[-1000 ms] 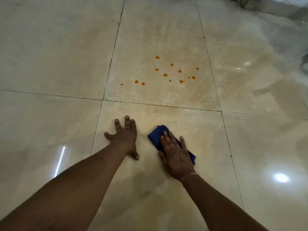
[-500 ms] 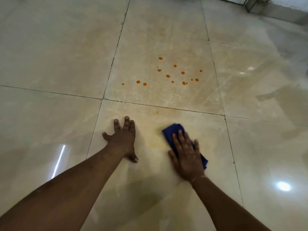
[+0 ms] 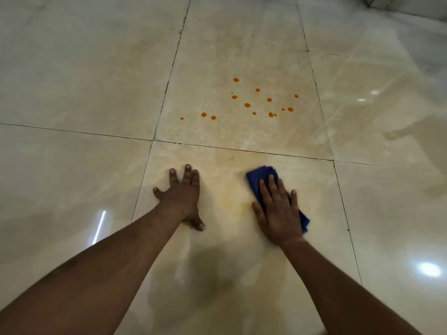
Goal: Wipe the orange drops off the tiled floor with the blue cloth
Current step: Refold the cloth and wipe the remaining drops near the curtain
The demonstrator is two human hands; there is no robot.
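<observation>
Several orange drops (image 3: 247, 105) are scattered on a beige floor tile ahead of me, beyond a grout line. My right hand (image 3: 278, 209) lies flat on the folded blue cloth (image 3: 260, 174), pressing it to the nearer tile; the cloth sticks out past my fingertips and at the right of my wrist. A faint orange smear (image 3: 232, 199) shows on the tile between my hands. My left hand (image 3: 181, 197) rests palm down on the floor with fingers spread, holding nothing. The cloth is well short of the drops.
Glossy beige floor tiles (image 3: 84, 68) with dark grout lines stretch all around. Light reflections shine at the lower right (image 3: 429, 269) and lower left (image 3: 99, 227). A wall base shows at the top right corner (image 3: 411, 3).
My right hand has slid the blue cloth to the right across the near tile, away from my left hand. My left hand has stayed planted.
</observation>
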